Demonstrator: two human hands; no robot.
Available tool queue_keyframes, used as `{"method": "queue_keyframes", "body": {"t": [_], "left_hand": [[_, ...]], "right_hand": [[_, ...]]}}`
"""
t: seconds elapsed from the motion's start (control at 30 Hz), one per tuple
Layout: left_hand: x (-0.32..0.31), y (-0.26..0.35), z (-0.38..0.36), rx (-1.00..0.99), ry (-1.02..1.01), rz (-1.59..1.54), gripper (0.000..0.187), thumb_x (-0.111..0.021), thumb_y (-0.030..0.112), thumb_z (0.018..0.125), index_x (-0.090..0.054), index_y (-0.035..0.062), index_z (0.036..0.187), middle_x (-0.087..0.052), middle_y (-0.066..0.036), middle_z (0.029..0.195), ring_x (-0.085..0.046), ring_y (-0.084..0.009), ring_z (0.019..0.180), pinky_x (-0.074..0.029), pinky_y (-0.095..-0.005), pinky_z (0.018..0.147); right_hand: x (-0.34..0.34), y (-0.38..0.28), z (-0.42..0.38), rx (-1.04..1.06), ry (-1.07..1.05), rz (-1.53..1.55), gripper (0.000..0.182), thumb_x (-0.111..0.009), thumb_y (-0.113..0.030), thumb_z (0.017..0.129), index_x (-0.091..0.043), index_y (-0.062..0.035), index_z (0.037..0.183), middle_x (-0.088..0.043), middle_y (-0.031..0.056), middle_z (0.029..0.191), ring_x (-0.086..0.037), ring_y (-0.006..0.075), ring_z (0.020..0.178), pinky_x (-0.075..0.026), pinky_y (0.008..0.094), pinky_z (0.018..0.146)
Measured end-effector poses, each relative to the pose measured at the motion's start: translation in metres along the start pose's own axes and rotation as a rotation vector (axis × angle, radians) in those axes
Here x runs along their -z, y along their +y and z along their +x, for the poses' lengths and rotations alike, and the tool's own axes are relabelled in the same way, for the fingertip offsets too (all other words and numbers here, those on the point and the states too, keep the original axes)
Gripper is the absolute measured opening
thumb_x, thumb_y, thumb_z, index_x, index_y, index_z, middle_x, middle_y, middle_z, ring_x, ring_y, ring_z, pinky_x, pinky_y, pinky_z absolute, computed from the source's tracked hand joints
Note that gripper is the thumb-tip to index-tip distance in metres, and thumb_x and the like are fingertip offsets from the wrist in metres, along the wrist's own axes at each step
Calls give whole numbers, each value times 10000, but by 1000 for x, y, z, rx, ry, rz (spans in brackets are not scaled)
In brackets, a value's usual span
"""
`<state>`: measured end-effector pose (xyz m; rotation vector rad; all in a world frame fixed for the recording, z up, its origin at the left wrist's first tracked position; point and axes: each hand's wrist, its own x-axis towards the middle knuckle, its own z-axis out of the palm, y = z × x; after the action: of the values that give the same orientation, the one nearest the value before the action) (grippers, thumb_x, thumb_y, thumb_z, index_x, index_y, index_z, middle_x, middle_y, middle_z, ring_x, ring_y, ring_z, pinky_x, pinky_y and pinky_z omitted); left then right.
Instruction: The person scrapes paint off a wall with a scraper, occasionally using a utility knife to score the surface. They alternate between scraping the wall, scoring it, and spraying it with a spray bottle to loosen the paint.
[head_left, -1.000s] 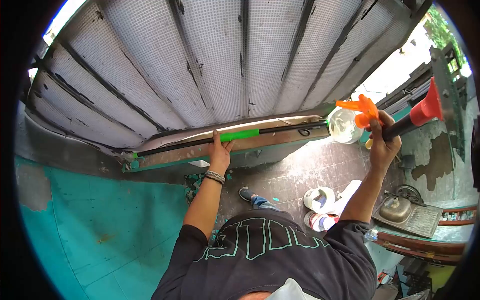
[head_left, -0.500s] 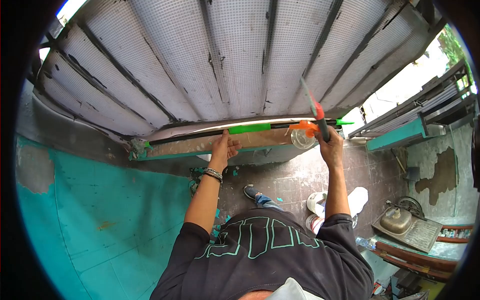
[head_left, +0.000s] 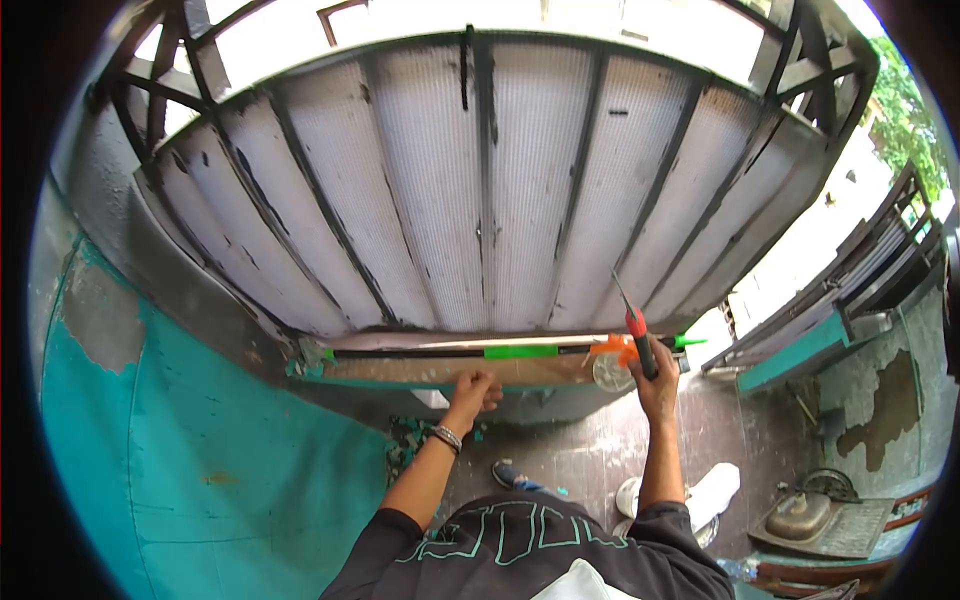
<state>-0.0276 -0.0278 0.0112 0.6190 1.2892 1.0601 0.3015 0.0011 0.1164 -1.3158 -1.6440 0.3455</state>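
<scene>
My right hand (head_left: 656,385) is closed round the black handle of a putty knife (head_left: 638,325), which has a red collar and a thin blade pointing up. Close by its fingers are an orange plastic piece (head_left: 614,346) and a clear round cup (head_left: 611,374). A black rod with a green sleeve (head_left: 520,352) and a green tip (head_left: 688,341) lies along the wooden ledge (head_left: 440,371). Just below the ledge, my left hand (head_left: 474,394) has its fingers curled in with nothing visible in them, apart from the rod.
A ribbed, pale mesh-covered panel (head_left: 430,200) rises behind the ledge inside a dark metal frame. On the left stands a peeling turquoise wall (head_left: 230,440). Paint flakes lie on the brown floor (head_left: 580,450). White containers (head_left: 712,492) and a metal sink (head_left: 800,515) are at right.
My left hand has come off the rod, and its fingers have curled in. The view has tilted up, showing the panel's top edge. The putty knife stays in my right hand.
</scene>
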Motion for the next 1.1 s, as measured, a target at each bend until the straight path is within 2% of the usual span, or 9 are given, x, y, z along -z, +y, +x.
{"method": "queue_keyframes", "body": {"t": [0.27, 0.33, 0.4, 0.53, 0.57, 0.63, 0.8, 1.0, 1.1], "left_hand": [[12, -19, 6, -34, -8, 86, 358, -612, 360, 940, -493, 82, 1131, -653, -64, 939, -667, -150, 782, -534, -277, 597], [18, -20, -7, -62, 11, 100, 418, -612, 402, 937, -476, 86, 1175, -656, -62, 946, -664, -140, 795, -530, -274, 603], [22, -19, -24, -118, 25, 41, 453, -605, 438, 936, -469, 92, 1196, -656, -49, 951, -660, -131, 818, -525, -268, 624], [29, 11, -82, -443, -120, -178, 453, -553, 456, 963, -471, 94, 1224, -636, -26, 1006, -611, -103, 912, -483, -232, 744], [33, 18, -100, -580, -170, -186, 431, -530, 440, 981, -472, 90, 1227, -628, -28, 1021, -590, -99, 937, -471, -233, 782], [42, 27, -138, -724, -29, -122, 419, -512, 417, 992, -476, 81, 1240, -623, -39, 1038, -568, -120, 1009, -439, -274, 882], [82, -5, -227, -731, 628, 36, 342, -466, 327, 1021, -562, 28, 1154, -613, -53, 1012, -554, -151, 1045, -416, -324, 972], [90, -23, -360, -564, 1036, -191, 434, -440, 315, 1029, -425, 9, 1337, -529, -99, 1198, -558, -172, 1035, -438, -341, 934], [93, -33, -388, -854, 1427, 250, 423, -443, 291, 1031, -400, 13, 1347, -565, -71, 991, -574, -146, 920, -498, -300, 807]], "right_hand": [[-2, 35, -27, -66, 245, 132, 409, -674, -30, 846, -567, 34, 1236, -617, 170, 1187, -596, 248, 1077, -471, 376, 929], [-8, 14, -27, 64, 276, 283, 415, -631, -48, 886, -547, 26, 1286, -653, 92, 995, -570, 169, 828, -454, 275, 674], [-18, -52, -22, 236, 45, 388, 349, -596, -89, 915, -566, 45, 1236, -641, 90, 946, -568, 164, 780, -447, 270, 666], [-84, -97, -43, -95, -838, 698, 155, -611, -146, 922, -707, -28, 954, -551, -19, 629, -402, 56, 508, -301, 236, 480], [-108, -100, -58, -214, -1005, 740, 276, -655, -190, 915, -588, -32, 1132, -537, -17, 771, -421, 59, 611, -352, 229, 546], [-161, -115, -74, -284, -1290, 765, 503, -699, -233, 909, -468, -35, 1309, -524, -15, 912, -440, 63, 714, -404, 222, 612], [-240, -208, -123, 643, -1627, 818, 387, -574, -195, 930, -535, 32, 1241, -594, 115, 1091, -570, 192, 991, -455, 323, 861], [-249, -330, -204, 191, -2243, 1029, 267, -485, -198, 986, -504, 3, 1160, -562, 51, 875, -577, 136, 706, -485, 272, 628], [-234, -389, -254, 341, -1938, 1324, 267, -480, -194, 987, -484, -5, 1176, -557, 65, 889, -570, 135, 699, -484, 277, 615]]}}
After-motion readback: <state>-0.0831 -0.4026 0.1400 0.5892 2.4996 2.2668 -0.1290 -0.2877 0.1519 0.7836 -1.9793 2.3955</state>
